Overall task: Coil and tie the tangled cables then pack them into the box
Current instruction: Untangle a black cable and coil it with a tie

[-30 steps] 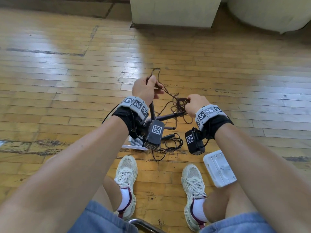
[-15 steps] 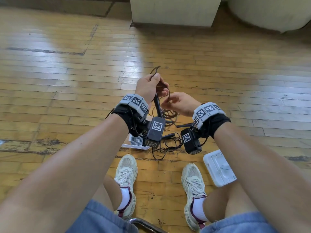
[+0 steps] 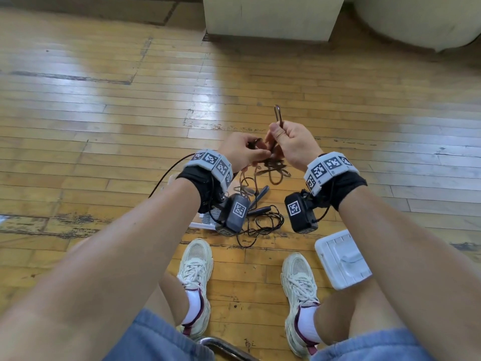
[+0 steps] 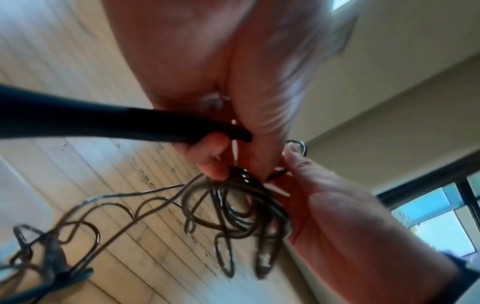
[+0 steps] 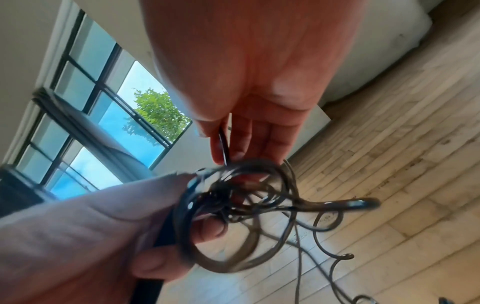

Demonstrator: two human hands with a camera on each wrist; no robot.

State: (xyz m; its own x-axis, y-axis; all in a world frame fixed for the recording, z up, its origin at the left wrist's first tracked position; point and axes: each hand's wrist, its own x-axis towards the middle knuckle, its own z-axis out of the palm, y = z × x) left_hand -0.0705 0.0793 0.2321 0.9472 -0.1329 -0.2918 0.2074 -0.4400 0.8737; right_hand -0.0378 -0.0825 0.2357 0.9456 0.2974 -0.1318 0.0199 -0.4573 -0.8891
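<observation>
Worn wooden floorboards (image 3: 104,142) carry everything; the person sits above them with both hands raised over the shoes (image 3: 196,267).

Hands: the left hand (image 3: 240,151) has fingers curled, pinching the gathered loops of a thin brown cable (image 4: 233,205) and also holding a thick black cord (image 4: 103,123) that runs across its palm. The right hand (image 3: 295,145) pinches a doubled end of the same brown cable between thumb and fingers, with a narrow loop (image 3: 277,114) standing up above the thumb. The two hands sit close together, touching or nearly so.

Progress, as a judgement: one cable is part coiled, with several rough loops formed, but slack strands still hang down loose towards the floor. No tie is visible on it. Tying appears to be the step in hand or just ahead.

Remaining: a black cable tangle (image 3: 263,222) lies on the floor just beyond the shoes, uncoiled. A white box (image 3: 341,259) rests beside the right shoe; nothing can be seen packed in it, and whether this face is a lid cannot be told. A second white item (image 3: 203,222) lies under the left wrist, largely hidden.

Count: two hands, one brown cable in hand, one thick black cord, at least one further cable on the floor, one white box fully visible.
</observation>
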